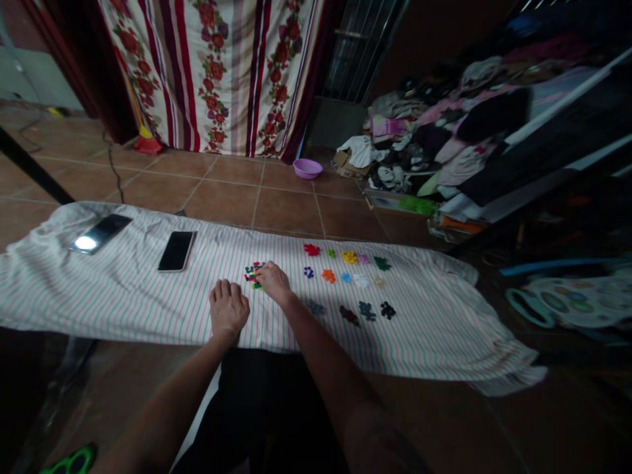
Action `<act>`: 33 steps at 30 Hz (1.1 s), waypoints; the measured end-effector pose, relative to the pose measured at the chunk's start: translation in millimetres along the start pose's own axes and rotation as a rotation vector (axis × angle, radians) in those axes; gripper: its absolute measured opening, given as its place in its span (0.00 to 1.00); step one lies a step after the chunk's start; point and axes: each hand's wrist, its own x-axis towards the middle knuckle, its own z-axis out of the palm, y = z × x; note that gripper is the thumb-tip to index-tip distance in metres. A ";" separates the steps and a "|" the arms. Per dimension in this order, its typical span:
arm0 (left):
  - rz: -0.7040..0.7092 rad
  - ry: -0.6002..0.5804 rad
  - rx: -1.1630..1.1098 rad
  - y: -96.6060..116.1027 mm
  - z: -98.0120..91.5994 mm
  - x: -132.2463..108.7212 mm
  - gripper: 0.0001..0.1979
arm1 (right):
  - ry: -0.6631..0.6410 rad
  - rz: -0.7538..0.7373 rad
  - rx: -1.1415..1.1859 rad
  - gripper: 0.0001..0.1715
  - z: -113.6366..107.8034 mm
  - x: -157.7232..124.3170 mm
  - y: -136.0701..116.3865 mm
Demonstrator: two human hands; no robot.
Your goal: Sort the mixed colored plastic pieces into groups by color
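My right hand (274, 283) reaches over a mixed pile of small coloured pieces (253, 268), its thumb and fingers pinched together at the pile's right side. What sits between the fingertips is too small to make out. Palm down on the striped cloth (207, 309), just nearer to me and left of the pile, rests my left hand (229, 308), fingers slightly bent and holding nothing visible. Sorted by colour, several little heaps lie to the right, among them red (311, 249), yellow (349, 257), orange (328, 276), purple (309, 272), dark green (382, 263), brown (349, 315) and black (388, 310).
A dark-screened phone (177, 251) and a shiny dark device (101, 234) reflecting light lie on the cloth's left. Beyond are a tiled floor, a purple basin (307, 168) and a flowered curtain (217, 79). Clothes are heaped (444, 131) at the back right.
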 end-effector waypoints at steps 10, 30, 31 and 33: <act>0.006 0.010 -0.016 -1.2 2.6 -1.8 0.14 | 0.104 0.038 0.115 0.11 1.1 -4.7 7.3; 0.028 0.025 0.007 -2.3 -2.7 -4.0 0.15 | 0.508 0.343 0.336 0.09 -49.7 -134.6 76.5; 0.028 0.022 0.013 -2.2 -3.2 -4.0 0.15 | 0.543 0.368 0.329 0.10 -56.3 -146.9 86.3; 0.030 0.015 0.026 -2.0 -4.4 -3.9 0.15 | 0.598 0.451 0.294 0.13 -68.0 -170.3 107.1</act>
